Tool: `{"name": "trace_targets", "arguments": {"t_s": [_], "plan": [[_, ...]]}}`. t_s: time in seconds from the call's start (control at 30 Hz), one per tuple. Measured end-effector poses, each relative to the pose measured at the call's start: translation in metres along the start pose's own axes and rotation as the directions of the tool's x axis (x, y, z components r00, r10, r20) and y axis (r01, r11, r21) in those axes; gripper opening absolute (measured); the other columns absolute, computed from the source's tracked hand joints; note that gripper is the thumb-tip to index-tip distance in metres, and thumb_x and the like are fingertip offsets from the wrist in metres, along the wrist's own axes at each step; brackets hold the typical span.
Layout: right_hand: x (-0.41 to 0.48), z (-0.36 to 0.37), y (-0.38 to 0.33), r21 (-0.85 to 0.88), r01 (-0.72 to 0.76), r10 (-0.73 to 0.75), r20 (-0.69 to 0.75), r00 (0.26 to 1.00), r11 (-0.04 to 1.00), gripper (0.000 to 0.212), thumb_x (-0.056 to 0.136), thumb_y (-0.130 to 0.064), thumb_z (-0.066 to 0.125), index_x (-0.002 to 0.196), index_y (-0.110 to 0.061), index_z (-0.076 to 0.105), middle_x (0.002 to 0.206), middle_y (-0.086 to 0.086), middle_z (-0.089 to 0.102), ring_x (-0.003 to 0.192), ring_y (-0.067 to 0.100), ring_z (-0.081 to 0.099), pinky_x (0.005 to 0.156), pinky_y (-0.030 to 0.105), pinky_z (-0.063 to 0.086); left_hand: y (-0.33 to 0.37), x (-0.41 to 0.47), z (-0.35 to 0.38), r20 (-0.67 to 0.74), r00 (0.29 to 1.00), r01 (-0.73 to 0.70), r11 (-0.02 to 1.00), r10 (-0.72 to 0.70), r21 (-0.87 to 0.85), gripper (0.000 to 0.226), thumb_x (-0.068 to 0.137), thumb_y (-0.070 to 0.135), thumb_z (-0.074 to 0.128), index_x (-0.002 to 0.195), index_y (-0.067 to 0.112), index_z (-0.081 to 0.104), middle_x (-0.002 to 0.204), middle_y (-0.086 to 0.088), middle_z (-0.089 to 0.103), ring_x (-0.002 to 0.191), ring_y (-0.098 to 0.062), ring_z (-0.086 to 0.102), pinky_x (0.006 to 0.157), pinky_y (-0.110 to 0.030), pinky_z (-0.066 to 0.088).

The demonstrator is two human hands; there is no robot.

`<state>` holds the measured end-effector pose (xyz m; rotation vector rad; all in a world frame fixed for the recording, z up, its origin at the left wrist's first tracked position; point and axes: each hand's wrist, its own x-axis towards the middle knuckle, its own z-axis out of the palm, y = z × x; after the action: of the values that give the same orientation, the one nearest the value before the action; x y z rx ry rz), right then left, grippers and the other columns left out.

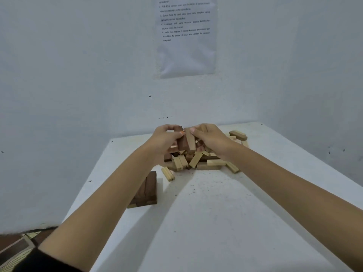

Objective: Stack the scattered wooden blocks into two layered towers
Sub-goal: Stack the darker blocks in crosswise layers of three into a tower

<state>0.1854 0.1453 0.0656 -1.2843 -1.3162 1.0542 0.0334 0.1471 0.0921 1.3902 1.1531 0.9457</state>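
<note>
Above the pile (196,160) of loose blocks, the left hand (167,137) pinches a dark block (181,142) and the right hand (211,139) a pale block (191,142), both held on end, side by side. One started tower (147,190) stands near-left of the pile, closer to the left hand. Loose blocks: perhaps twenty, overlapping.

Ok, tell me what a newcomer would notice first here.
The left hand and right hand grip a bundle of brown wooden blocks above a jumbled heap of pale wooden blocks at the far end of the white table. Nearer, on the left, sits a low stack of dark brown blocks. A printed sheet hangs on the wall.
</note>
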Motion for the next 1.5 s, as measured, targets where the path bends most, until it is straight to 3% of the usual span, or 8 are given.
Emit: {"name": "trace_targets", "arguments": {"t_s": [0.23,0.5,0.7,0.87,1.0,1.13,1.3,1.5], "plan": [[-0.044,-0.012,0.025,-0.121,-0.050,0.056,0.043,0.998,0.991,0.025,0.099,-0.020,0.054,0.102,0.004,0.063,0.071,0.000,0.060,0.042,0.003,0.050,0.038,0.015,0.035,-0.038,-0.030,0.018,0.032,0.999,-0.003,1.000,0.003,0.008,0.031,0.094,0.004,0.055,0.125,0.009,0.055,0.113,-0.015,0.062,0.085,-0.018,0.062,0.059,-0.022,0.052],[-0.075,-0.013,0.047,-0.189,-0.045,0.055,0.048,0.997,0.981,0.033,0.097,-0.015,0.058,0.064,-0.017,0.055,0.074,0.010,0.060,0.052,0.018,0.055,0.037,0.020,0.027,-0.074,-0.049,0.030,0.006,1.000,0.018,0.999,-0.019,0.048,0.030,0.093,0.006,0.056,0.123,0.009,0.056,0.111,-0.017,0.060,0.089,-0.022,0.060,0.063,-0.022,0.052],[-0.075,-0.008,0.058,-0.326,0.037,-0.056,-0.050,0.997,0.945,0.054,0.092,-0.011,0.063,0.052,-0.011,0.027,0.099,0.015,0.071,0.053,0.002,0.051,0.045,0.013,0.034,-0.087,-0.052,0.037,-0.006,0.999,0.039,0.995,-0.039,0.090,0.027,0.094,0.010,0.057,0.120,0.014,0.057,0.093,-0.004,0.057,0.085,-0.016,0.056,0.068,-0.021,0.045],[-0.077,-0.004,0.059,-0.526,0.071,-0.109,-0.041,0.993,0.847,0.023,0.092,-0.021,0.064,0.090,-0.001,0.074,0.094,0.006,0.072,0.080,0.006,0.054,0.061,0.011,0.036,-0.088,-0.051,0.046,-0.033,0.999,0.013,0.993,-0.009,0.115,0.031,0.092,0.014,0.061,0.122,0.009,0.057,0.095,-0.005,0.057,0.083,-0.014,0.056,0.064,-0.018,0.044],[-0.080,-0.003,0.057,-0.350,-0.021,-0.024,-0.125,0.992,0.937,0.034,0.093,-0.023,0.057,0.091,0.010,0.062,0.074,0.006,0.058,0.073,0.023,0.050,0.064,0.020,0.035,-0.092,-0.049,0.052,-0.113,0.993,-0.014,0.980,0.037,0.201,0.025,0.091,0.014,0.060,0.116,0.009,0.061,0.106,-0.007,0.058,0.088,-0.014,0.056,0.068,-0.019,0.045],[-0.085,-0.013,0.048,-0.270,-0.170,0.138,-0.133,0.981,0.948,0.025,0.086,-0.006,0.043,0.063,-0.011,0.036,0.056,0.000,0.030,0.057,0.017,0.022,0.055,0.032,0.015,-0.095,-0.050,0.050,-0.167,0.982,-0.036,0.964,0.082,0.264,0.025,0.088,0.015,0.062,0.112,0.008,0.065,0.116,-0.012,0.059,0.094,-0.016,0.055,0.071,-0.018,0.045],[-0.094,-0.021,0.049,-0.211,-0.132,0.113,-0.099,0.989,0.968,0.014,0.092,0.000,0.051,0.093,-0.008,0.064,0.082,-0.006,0.054,0.076,0.006,0.050,0.054,0.010,0.039,-0.094,-0.053,0.043,-0.156,0.984,-0.034,0.959,0.081,0.282,0.024,0.084,0.017,0.068,0.108,0.011,0.067,0.080,-0.001,0.059,0.068,-0.007,0.052,0.057,-0.014,0.039],[-0.090,-0.023,0.064,-0.292,-0.092,0.033,-0.201,0.979,0.952,0.015,0.085,-0.019,0.073,0.099,-0.013,0.070,0.080,0.002,0.063,0.076,0.010,0.059,0.064,0.018,0.044,-0.092,-0.057,0.038,-0.146,0.974,-0.105,0.912,0.176,0.396,0.026,0.081,0.023,0.074,0.105,0.015,0.069,0.077,-0.006,0.064,0.072,-0.015,0.061,0.069,-0.022,0.048]]}}
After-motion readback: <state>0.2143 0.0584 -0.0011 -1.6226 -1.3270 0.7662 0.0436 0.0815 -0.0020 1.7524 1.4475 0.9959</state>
